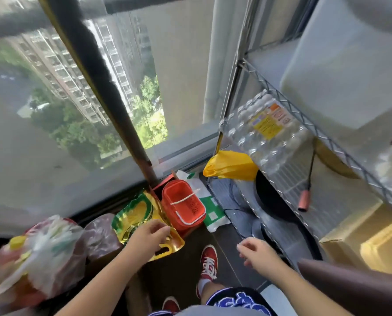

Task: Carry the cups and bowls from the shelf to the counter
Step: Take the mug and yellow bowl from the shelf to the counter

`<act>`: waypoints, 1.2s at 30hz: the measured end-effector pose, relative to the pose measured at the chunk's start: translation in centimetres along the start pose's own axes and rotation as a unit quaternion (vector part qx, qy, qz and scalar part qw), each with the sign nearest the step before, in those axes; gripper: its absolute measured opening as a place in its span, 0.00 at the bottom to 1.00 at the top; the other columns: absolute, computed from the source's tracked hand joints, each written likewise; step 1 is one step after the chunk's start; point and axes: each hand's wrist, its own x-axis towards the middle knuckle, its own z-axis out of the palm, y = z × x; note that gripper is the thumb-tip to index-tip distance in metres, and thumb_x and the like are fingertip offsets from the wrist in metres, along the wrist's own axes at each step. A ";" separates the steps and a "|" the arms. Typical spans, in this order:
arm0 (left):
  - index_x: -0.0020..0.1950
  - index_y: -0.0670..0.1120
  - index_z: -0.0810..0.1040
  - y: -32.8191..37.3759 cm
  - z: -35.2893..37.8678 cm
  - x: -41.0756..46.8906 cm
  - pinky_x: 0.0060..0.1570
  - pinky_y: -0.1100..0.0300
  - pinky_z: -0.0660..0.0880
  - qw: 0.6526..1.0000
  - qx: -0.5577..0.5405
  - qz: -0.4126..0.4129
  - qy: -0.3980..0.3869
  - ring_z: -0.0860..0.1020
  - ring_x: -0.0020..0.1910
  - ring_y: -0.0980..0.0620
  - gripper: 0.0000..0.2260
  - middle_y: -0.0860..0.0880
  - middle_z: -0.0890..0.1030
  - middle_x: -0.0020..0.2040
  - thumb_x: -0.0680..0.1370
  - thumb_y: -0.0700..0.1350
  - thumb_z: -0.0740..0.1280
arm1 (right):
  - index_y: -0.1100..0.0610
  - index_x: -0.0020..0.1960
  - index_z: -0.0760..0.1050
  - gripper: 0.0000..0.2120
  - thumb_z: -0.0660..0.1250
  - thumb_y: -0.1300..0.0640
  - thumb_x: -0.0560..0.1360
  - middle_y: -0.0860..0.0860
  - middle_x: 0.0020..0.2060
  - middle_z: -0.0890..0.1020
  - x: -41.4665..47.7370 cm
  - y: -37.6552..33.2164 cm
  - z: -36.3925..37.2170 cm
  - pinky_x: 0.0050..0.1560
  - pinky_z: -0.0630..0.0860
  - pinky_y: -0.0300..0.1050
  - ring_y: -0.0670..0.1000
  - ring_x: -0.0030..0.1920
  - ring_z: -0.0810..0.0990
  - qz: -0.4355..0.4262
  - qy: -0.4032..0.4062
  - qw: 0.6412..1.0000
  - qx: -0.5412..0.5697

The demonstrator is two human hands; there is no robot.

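Left hand point(148, 234), just left of the red basket point(183, 204), hangs over the gold bag point(133, 213), grip loosely curled, holding nothing. Right hand point(256, 252), right of the basket beside the wire shelf point(322, 133), grip slack, empty. Cups and bowls cannot be made out.

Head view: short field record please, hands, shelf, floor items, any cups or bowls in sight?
left hand: loosely curled, empty, over the gold bag
right hand: loosely curled, empty, near the wire shelf
shelf load: pack of water bottles
by window: orange basket beside the gold bag
cups, bowls: none visible
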 end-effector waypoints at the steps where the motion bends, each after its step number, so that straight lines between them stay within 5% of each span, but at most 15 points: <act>1: 0.43 0.57 0.81 2.6 0.2 0.6 0.37 0.60 0.78 1.000 -0.011 0.028 0.003 0.83 0.38 0.56 0.04 0.53 0.85 0.39 0.76 0.52 0.67 | 0.50 0.41 0.80 0.07 0.68 0.49 0.73 0.47 0.35 0.85 0.4 -2.4 -1.1 0.34 0.75 0.36 0.43 0.33 0.82 -0.034 0.003 0.999 0.008; 8: 0.46 0.60 0.80 19.4 0.0 2.5 0.43 0.58 0.79 0.978 -0.070 0.194 0.018 0.83 0.41 0.57 0.03 0.56 0.85 0.43 0.76 0.55 0.67 | 0.43 0.45 0.81 0.11 0.68 0.40 0.66 0.48 0.39 0.84 -0.6 -17.5 -10.1 0.44 0.80 0.45 0.48 0.41 0.82 -0.249 0.066 0.964 0.062; 14: 0.43 0.48 0.81 31.5 -2.1 0.9 0.42 0.52 0.78 0.932 -0.102 0.345 0.031 0.82 0.40 0.49 0.04 0.44 0.84 0.40 0.76 0.45 0.68 | 0.43 0.47 0.81 0.12 0.69 0.41 0.65 0.51 0.39 0.84 -4.8 -26.8 -15.3 0.46 0.80 0.52 0.48 0.38 0.80 -0.378 0.135 0.909 0.111; 21: 0.42 0.44 0.81 42.1 -4.9 -2.6 0.36 0.59 0.74 0.848 -0.119 0.516 -0.012 0.79 0.36 0.50 0.04 0.40 0.81 0.37 0.71 0.44 0.68 | 0.41 0.49 0.80 0.10 0.67 0.40 0.70 0.42 0.40 0.85 -12.2 -33.9 -20.1 0.41 0.78 0.36 0.41 0.37 0.79 -0.514 0.219 0.825 0.080; 27: 0.44 0.53 0.81 49.1 -7.8 -6.5 0.38 0.54 0.76 0.782 -0.082 0.617 -0.026 0.79 0.37 0.52 0.08 0.48 0.82 0.37 0.69 0.55 0.69 | 0.40 0.50 0.79 0.10 0.66 0.41 0.70 0.38 0.42 0.84 -19.8 -38.6 -23.3 0.39 0.75 0.30 0.38 0.37 0.78 -0.587 0.296 0.753 0.011; 32: 0.44 0.47 0.81 56.1 -10.9 -11.3 0.42 0.50 0.77 0.729 -0.075 0.679 -0.041 0.79 0.39 0.48 0.03 0.45 0.82 0.39 0.75 0.46 0.70 | 0.44 0.49 0.79 0.08 0.68 0.44 0.71 0.40 0.39 0.84 -27.3 -43.2 -26.4 0.37 0.75 0.31 0.40 0.36 0.80 -0.611 0.401 0.681 -0.045; 36: 0.43 0.48 0.79 61.5 -12.4 -15.3 0.36 0.60 0.76 0.668 -0.040 0.743 0.025 0.79 0.36 0.55 0.04 0.46 0.82 0.38 0.76 0.40 0.69 | 0.49 0.44 0.80 0.08 0.70 0.46 0.72 0.46 0.34 0.83 -32.4 -46.2 -28.6 0.34 0.74 0.30 0.42 0.35 0.80 -0.590 0.510 0.624 -0.058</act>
